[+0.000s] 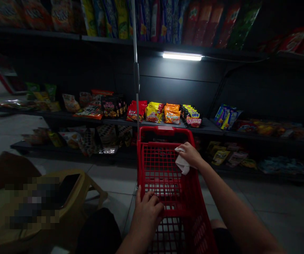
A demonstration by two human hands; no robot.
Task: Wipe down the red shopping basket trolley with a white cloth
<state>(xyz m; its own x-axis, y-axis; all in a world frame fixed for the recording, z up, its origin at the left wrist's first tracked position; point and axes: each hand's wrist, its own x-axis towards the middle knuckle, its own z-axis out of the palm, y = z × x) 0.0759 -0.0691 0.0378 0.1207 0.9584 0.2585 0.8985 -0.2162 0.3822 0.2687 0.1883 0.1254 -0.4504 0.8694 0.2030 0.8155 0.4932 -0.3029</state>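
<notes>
A red plastic shopping basket (158, 169) with a grid wall stands in front of me on the floor. My left hand (148, 211) grips its near rim, fingers curled over the edge. Further out, my right hand (190, 154) is closed on a white cloth (182, 164) and presses it against the basket's right rim. A thin metal handle pole (136, 74) rises from the far left corner of the basket.
Dark shop shelves (210, 127) hold packets of noodles (154, 113) and snacks at two low levels, more hang above. A strip light (182, 56) glows under the upper shelf. A yellow plastic stool (69, 197) stands at my left. The floor is pale tile.
</notes>
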